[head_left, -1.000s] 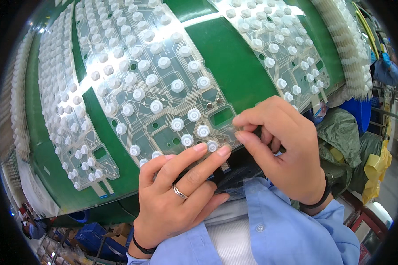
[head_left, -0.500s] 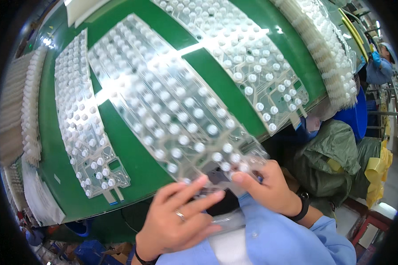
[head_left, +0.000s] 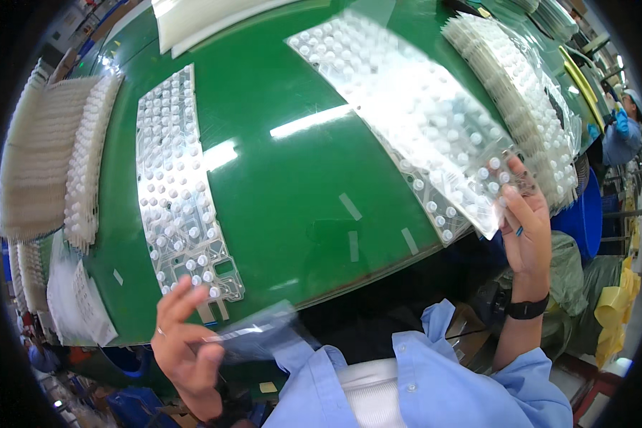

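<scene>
A clear keypad membrane sheet with rows of white domes (head_left: 435, 121) is in my right hand (head_left: 526, 221). Thumb and fingers pinch its near right corner. The sheet lies at a slant over another domed sheet (head_left: 419, 185), covering most of it; its far part is blurred. My left hand (head_left: 189, 349) is at the table's front edge, just below a third domed sheet (head_left: 175, 185). A strip of clear plastic film (head_left: 264, 333) sticks out between its thumb and a bent finger, smeared by motion. The index finger is stretched toward the sheet's lower end.
Upright stacks of domed sheets stand at the left (head_left: 85, 157) and right (head_left: 510, 85) of the green table (head_left: 285, 207). Small clear tape strips (head_left: 354, 246) lie near its front edge. A blue bin (head_left: 585, 214) and green plastic bags (head_left: 567, 278) are at right. A co-worker (head_left: 624, 135) is beyond.
My right hand has carried the middle sheet right and over the right-hand sheet. My left hand has let go of it and moved left, with film trailing. The view has shifted.
</scene>
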`<state>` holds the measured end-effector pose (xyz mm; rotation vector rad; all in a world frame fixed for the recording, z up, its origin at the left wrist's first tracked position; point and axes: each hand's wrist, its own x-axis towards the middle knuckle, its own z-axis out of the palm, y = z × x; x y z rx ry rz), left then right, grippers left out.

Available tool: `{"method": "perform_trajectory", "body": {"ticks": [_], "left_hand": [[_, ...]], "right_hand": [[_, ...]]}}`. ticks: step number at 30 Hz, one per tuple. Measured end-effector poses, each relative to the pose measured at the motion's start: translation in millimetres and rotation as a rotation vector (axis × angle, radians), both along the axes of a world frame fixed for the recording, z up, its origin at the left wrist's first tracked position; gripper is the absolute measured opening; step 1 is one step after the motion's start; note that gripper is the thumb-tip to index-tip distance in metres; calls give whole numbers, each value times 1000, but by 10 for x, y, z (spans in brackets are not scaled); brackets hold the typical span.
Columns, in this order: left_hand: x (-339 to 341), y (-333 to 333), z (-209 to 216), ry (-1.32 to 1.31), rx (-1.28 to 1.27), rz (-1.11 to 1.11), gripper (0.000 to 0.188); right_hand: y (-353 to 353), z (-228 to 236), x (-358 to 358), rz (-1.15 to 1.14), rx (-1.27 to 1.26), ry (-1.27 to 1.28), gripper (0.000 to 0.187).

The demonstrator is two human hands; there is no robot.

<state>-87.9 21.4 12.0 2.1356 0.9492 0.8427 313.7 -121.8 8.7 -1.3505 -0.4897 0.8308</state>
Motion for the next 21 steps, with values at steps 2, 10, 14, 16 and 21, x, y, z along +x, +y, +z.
{"method": "perform_trajectory", "body": {"ticks": [2,10,14,16,21], "left_hand": [[-30,64,-64,63,-43,13,30],[520,-114,-48,240,-31,-242,21],[880,-301,-44,164,43,-281,24],[935,-311,-56,90,45,-312,26],[967,-330,-75,1,74,-330,30]], "right_hand": [[23,-44,-28,-88,-115,-118,51],[6,48,-478,-263,-311,-1269,57],[112,331,-921,364,-134,-982,39],[196,336,-1105,538,-28,-840,32],[221,261,-1269,602,44,-747,21]]}}
